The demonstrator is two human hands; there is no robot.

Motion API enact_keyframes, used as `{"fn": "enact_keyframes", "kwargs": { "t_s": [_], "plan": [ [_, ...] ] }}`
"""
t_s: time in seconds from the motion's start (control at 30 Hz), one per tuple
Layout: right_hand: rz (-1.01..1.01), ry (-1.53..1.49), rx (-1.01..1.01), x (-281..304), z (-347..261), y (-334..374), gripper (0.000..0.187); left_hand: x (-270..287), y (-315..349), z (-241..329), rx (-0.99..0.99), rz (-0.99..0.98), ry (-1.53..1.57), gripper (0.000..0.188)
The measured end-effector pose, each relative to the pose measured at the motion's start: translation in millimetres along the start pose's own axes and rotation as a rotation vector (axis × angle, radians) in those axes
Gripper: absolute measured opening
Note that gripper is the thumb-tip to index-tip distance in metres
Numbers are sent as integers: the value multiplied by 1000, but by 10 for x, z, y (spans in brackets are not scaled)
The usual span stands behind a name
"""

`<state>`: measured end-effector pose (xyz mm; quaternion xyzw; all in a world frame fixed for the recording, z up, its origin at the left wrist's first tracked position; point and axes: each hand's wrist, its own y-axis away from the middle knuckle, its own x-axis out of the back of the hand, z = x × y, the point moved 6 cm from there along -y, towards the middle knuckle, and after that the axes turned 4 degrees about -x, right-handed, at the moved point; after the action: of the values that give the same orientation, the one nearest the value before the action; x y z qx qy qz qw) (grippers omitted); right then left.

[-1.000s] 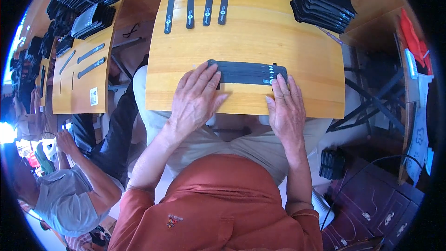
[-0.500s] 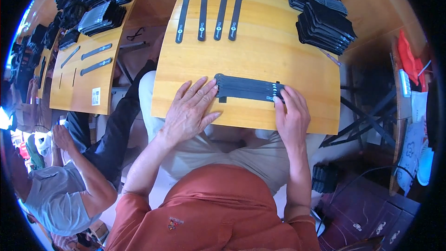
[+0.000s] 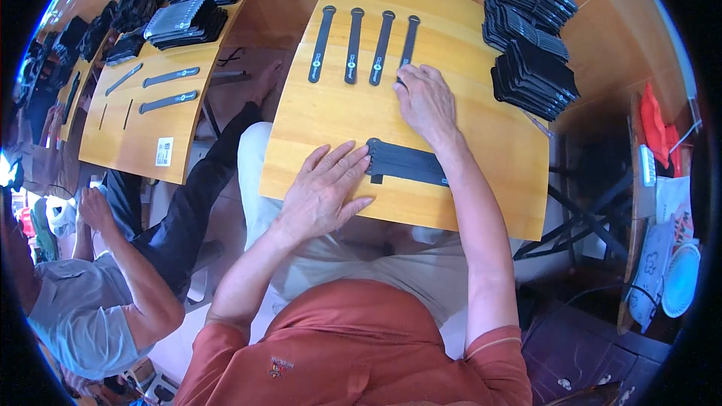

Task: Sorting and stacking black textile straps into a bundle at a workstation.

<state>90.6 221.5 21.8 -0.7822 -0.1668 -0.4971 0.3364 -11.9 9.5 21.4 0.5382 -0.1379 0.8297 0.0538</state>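
My left hand lies flat on the wooden table, fingers stretched, fingertips against the left end of a stack of black straps. A small dark tab pokes out below that end. My right forearm passes over the stack's right end and hides it. Farther up, my right hand has thumb and fingers closed at the lower end of the rightmost loose strap, covering that end. Left of it, three similar straps lie in a row: one, another and the leftmost.
Bundles of black straps and a black stack stand at the table's far right, a thin pen-like tool beside them. At left, a co-worker sits by another table with straps on it. A shelf at right holds a small fan.
My right hand has left the right end of the stack and moved up and away to the rightmost loose strap. My left hand stays at the stack. The whole view has shifted slightly.
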Motion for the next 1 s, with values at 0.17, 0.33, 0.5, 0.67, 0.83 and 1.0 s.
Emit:
{"fn": "enact_keyframes", "kwargs": {
  "t_s": [0.17, 0.33, 0.5, 0.67, 0.83, 1.0],
  "plan": [
    [68, 88, 27, 105, 214, 35, 16, -9, -14, -5, -4, 7, 7, 66],
    [292, 196, 10, 620, 257, 298, 10, 16, -15, -19, -15, 58, 45, 65],
    [525, 105, 96, 1554, -367, 1238, 17, 19, 260, 106, 78, 296, 378, 65],
    [168, -500, 274, 1701, -948, 1960, 25, -121, 201, 412, 472, 202, 1826, 50],
    [101, -645, 108, 1546, -775, 2156, 17, -103, 251, 190, 520, 319, 1908, 29],
    [85, -650, -143, 1399, -380, 2243, 20, -102, 300, 93, 603, 416, 1696, 20]
  ]
}}
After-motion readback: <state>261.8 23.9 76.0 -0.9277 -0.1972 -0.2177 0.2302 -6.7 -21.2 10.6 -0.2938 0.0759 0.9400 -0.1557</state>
